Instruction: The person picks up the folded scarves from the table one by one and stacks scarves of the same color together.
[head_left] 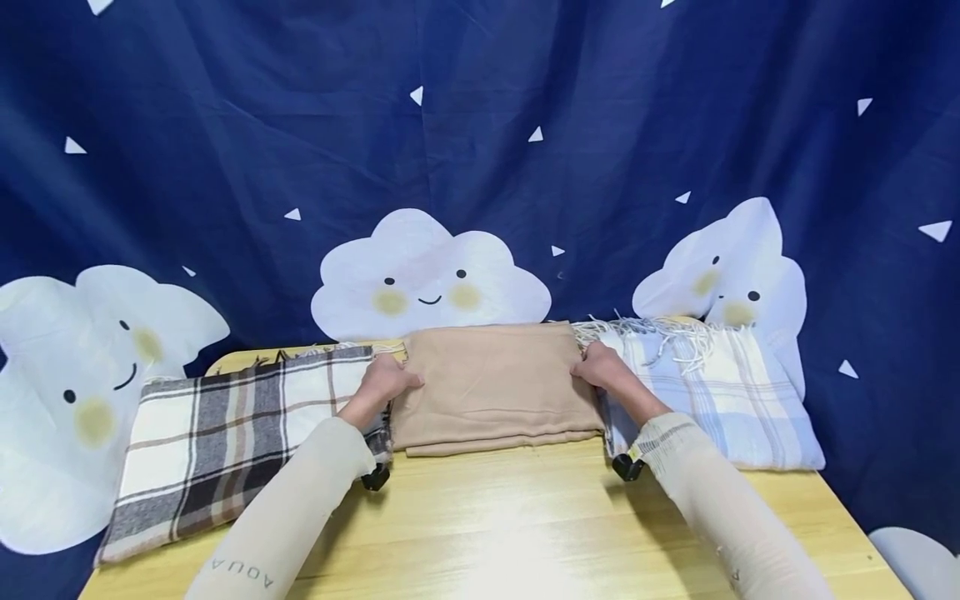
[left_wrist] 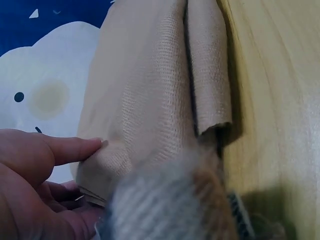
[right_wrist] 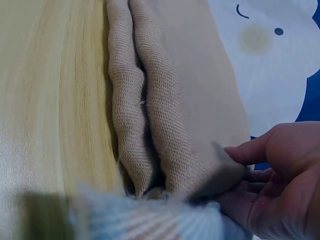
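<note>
A folded tan scarf [head_left: 495, 383] lies in the middle of the wooden table, with its layered folds toward the near side. At its left edge my left hand [head_left: 386, 379] pinches the cloth, thumb on top and fingers under the side, as the left wrist view shows with the scarf [left_wrist: 135, 95] beside the thumb. My right hand [head_left: 603, 367] grips the opposite edge the same way. In the right wrist view, the right hand [right_wrist: 285, 175] lifts that corner of the scarf [right_wrist: 195, 95] slightly, its fingers partly hidden beneath.
A folded brown, grey and white plaid scarf [head_left: 240, 433] lies to the left, under my left forearm. To the right is a light blue and white plaid scarf [head_left: 765, 417] with fringe. Behind the table [head_left: 510, 517] hangs a blue curtain [head_left: 480, 167] with clouds.
</note>
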